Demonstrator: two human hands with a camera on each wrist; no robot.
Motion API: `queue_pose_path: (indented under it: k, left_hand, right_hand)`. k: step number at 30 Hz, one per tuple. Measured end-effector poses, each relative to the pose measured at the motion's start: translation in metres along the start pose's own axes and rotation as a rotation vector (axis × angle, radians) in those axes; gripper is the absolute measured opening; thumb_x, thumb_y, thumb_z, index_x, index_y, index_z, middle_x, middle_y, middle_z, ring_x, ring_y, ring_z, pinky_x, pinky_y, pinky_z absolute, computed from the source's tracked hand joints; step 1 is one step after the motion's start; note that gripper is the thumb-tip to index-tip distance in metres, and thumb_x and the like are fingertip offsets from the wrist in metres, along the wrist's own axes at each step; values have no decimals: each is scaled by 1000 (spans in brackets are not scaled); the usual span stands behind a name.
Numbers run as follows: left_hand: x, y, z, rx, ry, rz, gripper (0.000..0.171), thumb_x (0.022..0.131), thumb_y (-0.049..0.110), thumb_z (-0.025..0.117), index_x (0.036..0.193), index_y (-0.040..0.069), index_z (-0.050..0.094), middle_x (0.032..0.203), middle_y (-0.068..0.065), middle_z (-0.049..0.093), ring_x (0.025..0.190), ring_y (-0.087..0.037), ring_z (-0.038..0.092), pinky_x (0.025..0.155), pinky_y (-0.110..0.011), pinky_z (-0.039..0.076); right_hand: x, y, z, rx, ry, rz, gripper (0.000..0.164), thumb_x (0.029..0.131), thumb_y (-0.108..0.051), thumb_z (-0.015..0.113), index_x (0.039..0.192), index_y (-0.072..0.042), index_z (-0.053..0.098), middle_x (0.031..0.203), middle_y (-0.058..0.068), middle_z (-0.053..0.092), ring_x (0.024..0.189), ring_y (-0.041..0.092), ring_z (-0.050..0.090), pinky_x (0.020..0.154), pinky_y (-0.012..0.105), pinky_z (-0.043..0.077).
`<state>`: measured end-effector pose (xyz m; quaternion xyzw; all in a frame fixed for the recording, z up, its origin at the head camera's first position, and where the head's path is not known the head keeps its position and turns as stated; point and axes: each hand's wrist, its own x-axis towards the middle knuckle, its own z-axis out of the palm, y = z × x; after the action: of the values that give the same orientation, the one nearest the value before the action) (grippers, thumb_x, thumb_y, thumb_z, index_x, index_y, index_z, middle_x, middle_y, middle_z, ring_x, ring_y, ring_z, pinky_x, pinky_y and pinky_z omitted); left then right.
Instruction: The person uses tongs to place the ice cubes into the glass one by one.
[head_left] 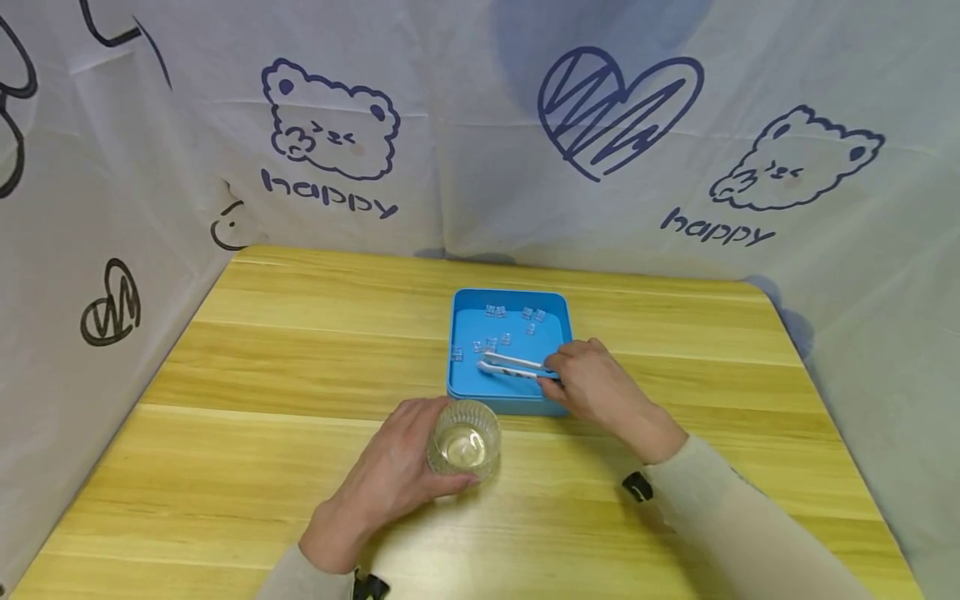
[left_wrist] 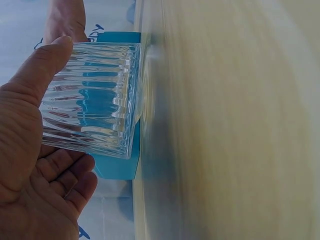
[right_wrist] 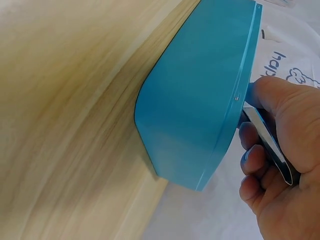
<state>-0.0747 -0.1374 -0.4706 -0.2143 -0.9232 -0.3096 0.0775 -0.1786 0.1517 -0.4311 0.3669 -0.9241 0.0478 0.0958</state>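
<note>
My left hand [head_left: 401, 462] holds a clear ribbed glass [head_left: 467, 442], thumb on the near side and fingers round the far side. The glass stands upright just in front of a square blue box [head_left: 512, 405], at the table surface; whether anything lies in it I cannot tell. My right hand [head_left: 600, 392] grips slim metal tongs [head_left: 513, 373] over the box's right front corner. Their two tips are apart, low inside the box beside several small clear cubes [head_left: 491, 342]. In the right wrist view the bent end of the tongs [right_wrist: 272, 145] shows within the palm.
The box sits on a wood-grain table [head_left: 300, 333], near its middle. Behind and at both sides hangs a white cloth [head_left: 465, 167] with drawn bears, hearts and lettering. Black straps [head_left: 637, 486] show at the wrists.
</note>
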Motion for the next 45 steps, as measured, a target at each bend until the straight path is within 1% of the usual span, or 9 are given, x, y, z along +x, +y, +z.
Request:
queue_pose_path:
  k: [4, 10, 17, 22, 27, 30, 34, 39, 45]
  left_hand:
    - [0, 0, 0, 8, -1, 0, 98, 66, 50, 99, 144, 6, 57, 132, -8, 67, 127, -26, 61, 110, -46, 52]
    - [0, 0, 0, 1, -4, 4, 98, 67, 50, 98, 144, 6, 56, 132, -9, 67, 127, -26, 60, 110, -46, 53]
    - [0, 0, 1, 3, -9, -3, 99, 68, 51, 98, 146, 6, 56, 134, -9, 67, 128, -26, 60, 110, -45, 53]
    - [1, 0, 0, 3, -19, -13, 99, 68, 51, 98, 146, 6, 56, 134, -9, 67, 128, -26, 60, 110, -46, 52]
    - [2, 0, 0, 2, -22, -16, 99, 68, 52, 98, 146, 7, 56, 134, -8, 67, 128, -26, 60, 110, -46, 52]
    - [2, 0, 0, 3, -24, -20, 100, 68, 52, 98, 146, 7, 56, 134, -8, 66, 128, -26, 60, 110, -46, 52]
    - [2, 1, 0, 3, -28, -31, 100, 67, 52, 98, 146, 8, 55, 135, -8, 66, 128, -26, 59, 110, -46, 52]
    - [2, 1, 0, -4, -27, -42, 99, 67, 51, 98, 146, 8, 56, 134, -8, 66, 128, -26, 59, 110, -46, 52]
    - [1, 1, 0, -10, -27, -53, 98, 67, 50, 99, 145, 9, 57, 134, -7, 67, 128, -25, 59, 110, -46, 52]
  right_hand:
    - [-1, 0, -1, 8, -7, 4, 21, 98, -25, 75, 86, -7, 72, 73, -1, 60, 69, 17, 51, 67, 34, 42]
    - [1, 0, 1, 4, 7, -13, 23, 96, -26, 76, 83, -8, 69, 69, -2, 55, 67, 16, 47, 66, 35, 42]
    - [3, 0, 2, 17, 9, -23, 21, 97, -24, 74, 84, -8, 70, 71, -2, 58, 67, 16, 48, 70, 39, 49]
    - [1, 0, 1, 23, 11, -16, 22, 97, -23, 75, 82, -9, 69, 70, -2, 58, 67, 16, 50, 70, 39, 49]
    - [-2, -1, -5, 31, -2, 18, 20, 97, -24, 76, 86, -8, 72, 72, -1, 61, 69, 17, 52, 69, 36, 46]
    - [-5, -1, -11, 41, 1, 32, 20, 97, -24, 76, 87, -7, 73, 72, -2, 62, 69, 16, 53, 71, 38, 50]
    - [-10, 0, -16, 49, 28, 21, 19, 96, -23, 77, 87, -6, 73, 74, -1, 64, 69, 17, 56, 75, 42, 54]
    - [-16, -1, -22, 57, 65, 3, 19, 95, -21, 78, 85, -7, 71, 74, 0, 63, 70, 18, 57, 71, 41, 52]
    - [-24, -7, -33, 68, 87, -3, 19, 95, -21, 79, 96, -3, 76, 85, 5, 72, 79, 22, 66, 73, 40, 53]
